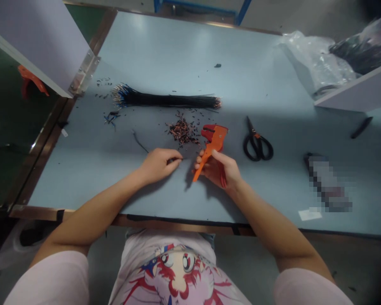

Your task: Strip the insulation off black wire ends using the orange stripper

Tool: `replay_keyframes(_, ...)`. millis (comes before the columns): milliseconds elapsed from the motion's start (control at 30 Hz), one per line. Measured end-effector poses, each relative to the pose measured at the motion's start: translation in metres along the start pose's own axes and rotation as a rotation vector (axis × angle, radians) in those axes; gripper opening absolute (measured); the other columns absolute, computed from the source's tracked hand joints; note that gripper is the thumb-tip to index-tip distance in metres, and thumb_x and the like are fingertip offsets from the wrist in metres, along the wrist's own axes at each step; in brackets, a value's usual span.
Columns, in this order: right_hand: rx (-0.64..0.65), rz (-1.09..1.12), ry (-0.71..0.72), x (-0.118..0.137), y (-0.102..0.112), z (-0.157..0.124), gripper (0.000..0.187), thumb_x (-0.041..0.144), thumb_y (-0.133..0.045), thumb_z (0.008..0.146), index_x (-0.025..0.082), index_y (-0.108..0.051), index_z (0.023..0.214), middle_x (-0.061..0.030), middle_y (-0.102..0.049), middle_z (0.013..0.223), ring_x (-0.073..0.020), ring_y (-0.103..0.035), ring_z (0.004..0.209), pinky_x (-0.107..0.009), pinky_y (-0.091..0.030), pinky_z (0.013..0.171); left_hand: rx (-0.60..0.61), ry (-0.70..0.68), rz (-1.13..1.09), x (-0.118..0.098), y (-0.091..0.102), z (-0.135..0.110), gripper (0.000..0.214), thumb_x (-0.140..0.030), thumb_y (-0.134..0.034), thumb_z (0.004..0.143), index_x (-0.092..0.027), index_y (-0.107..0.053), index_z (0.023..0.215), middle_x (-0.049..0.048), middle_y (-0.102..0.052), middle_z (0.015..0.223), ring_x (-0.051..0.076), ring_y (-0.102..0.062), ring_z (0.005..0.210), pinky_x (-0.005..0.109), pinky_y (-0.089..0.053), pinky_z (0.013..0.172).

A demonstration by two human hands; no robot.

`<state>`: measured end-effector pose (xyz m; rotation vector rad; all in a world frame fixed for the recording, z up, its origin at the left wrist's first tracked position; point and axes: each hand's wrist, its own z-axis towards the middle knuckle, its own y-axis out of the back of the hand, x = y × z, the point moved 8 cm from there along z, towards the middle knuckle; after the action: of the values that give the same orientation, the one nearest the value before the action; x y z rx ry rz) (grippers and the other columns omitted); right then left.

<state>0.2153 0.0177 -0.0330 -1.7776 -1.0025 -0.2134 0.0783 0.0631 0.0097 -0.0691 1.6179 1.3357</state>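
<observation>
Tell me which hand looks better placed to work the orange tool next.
Probably the right hand: it grips the orange tool by its handles; the left hand pinches a dark wire.

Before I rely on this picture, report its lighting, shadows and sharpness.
Head view: pale glare on the table, far side; head view: dark shadow beside the orange tool in the right hand; head view: the wire at the left hand looks soft and faint; head view: square blocks mask a dark object at the right, hiding its details.
</observation>
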Motion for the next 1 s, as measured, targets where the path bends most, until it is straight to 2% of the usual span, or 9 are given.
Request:
replay_keyframes(67,-0.013,0.022,0.010,0.001,0.002,0.001,0.021,0.033,-0.059,0.079,0.013,-0.060,0.087,-0.0058,-0.065,0.079,-0.0197,-0.065,0.073,-0.038,-0.054,0.074,0.089,-0.033,-0.026,-0.005,-0.014,-0.001,0.020,-0.020,-0.051,0.083,-0.019,-0.069,0.091,0.0043,-0.071,0.086,0.016,-0.064,0.077,0.026,-0.046,0.070)
replay_keyframes(100,-0.020,0.031,0.013,0.002,0.003,0.002,0.020,0.032,-0.059,0.079,0.013,-0.061,0.087,-0.0060,-0.066,0.079,-0.0199,-0.065,0.073,-0.039,-0.054,0.074,0.070,-0.037,-0.025,-0.005,-0.015,-0.001,0.020,-0.020,-0.051,0.084,-0.018,-0.069,0.092,0.0056,-0.071,0.091,0.017,-0.064,0.081,0.028,-0.046,0.073)
replay_keyframes(167,-0.036,0.041,0.016,0.002,0.004,0.003,0.021,0.031,-0.060,0.078,0.013,-0.061,0.086,-0.0065,-0.066,0.078,-0.0204,-0.065,0.073,-0.039,-0.054,0.074,-0.045,-0.025,-0.009,-0.001,-0.009,0.001,0.020,-0.020,-0.051,0.084,-0.018,-0.069,0.093,0.0082,-0.068,0.104,0.020,-0.063,0.094,0.031,-0.046,0.082)
replay_keyframes(233,-0.048,0.033,0.016,0.001,0.004,0.003,0.021,0.031,-0.061,0.077,0.012,-0.061,0.086,-0.0067,-0.066,0.078,-0.0207,-0.065,0.072,-0.039,-0.054,0.073,-0.179,-0.005,0.009,0.005,0.003,0.002,0.019,-0.021,-0.053,0.083,-0.018,-0.069,0.093,0.0088,-0.065,0.108,0.020,-0.061,0.099,0.033,-0.045,0.086)
replay_keyframes(367,0.005,-0.068,0.020,0.000,0.000,0.000,0.023,0.031,-0.064,0.075,0.013,-0.060,0.088,-0.0070,-0.066,0.078,-0.0206,-0.065,0.070,-0.037,-0.055,0.067,-0.368,0.018,0.000,0.011,0.026,0.002,0.018,-0.021,-0.055,0.081,-0.018,-0.070,0.090,0.0055,-0.064,0.087,0.015,-0.058,0.076,0.028,-0.045,0.072)
replay_keyframes(533,0.116,-0.273,0.005,-0.004,-0.012,-0.009,0.026,0.030,-0.068,0.075,0.013,-0.059,0.093,-0.0069,-0.066,0.080,-0.0223,-0.067,0.069,-0.040,-0.055,0.066,-0.474,0.013,-0.018,0.007,0.039,-0.002,0.014,-0.020,-0.056,0.080,-0.017,-0.069,0.086,0.0029,-0.062,0.077,0.012,-0.053,0.067,0.025,-0.043,0.065)
replay_keyframes(700,0.148,-0.432,-0.019,-0.009,-0.024,-0.018,0.030,0.030,-0.070,0.073,0.012,-0.058,0.093,-0.0065,-0.065,0.078,-0.0213,-0.066,0.069,-0.036,-0.056,0.060,-0.524,-0.084,0.042,-0.001,0.045,-0.006,0.011,-0.019,-0.056,0.082,-0.016,-0.067,0.085,0.0010,-0.063,0.071,0.011,-0.054,0.064,0.024,-0.043,0.064)
replay_keyframes(833,0.173,-0.482,-0.025,-0.012,-0.028,-0.018,0.031,0.031,-0.071,0.073,0.012,-0.057,0.092,-0.0062,-0.064,0.078,-0.0206,-0.065,0.068,-0.034,-0.056,0.054,-0.501,-0.177,0.088,-0.008,0.042,-0.005,0.012,-0.018,-0.056,0.083,-0.016,-0.067,0.086,0.0014,-0.063,0.070,0.011,-0.054,0.064,0.024,-0.043,0.065)
replay_keyframes(1000,0.208,-0.505,-0.024,-0.016,-0.028,-0.016,0.031,0.032,-0.070,0.074,0.012,-0.056,0.092,-0.0060,-0.063,0.077,-0.0198,-0.064,0.066,-0.034,-0.056,0.051,-0.467,-0.207,0.121,-0.013,0.038,-0.006,0.013,-0.018,-0.056,0.083,-0.016,-0.067,0.088,0.0026,-0.063,0.072,0.012,-0.055,0.067,0.025,-0.044,0.065)
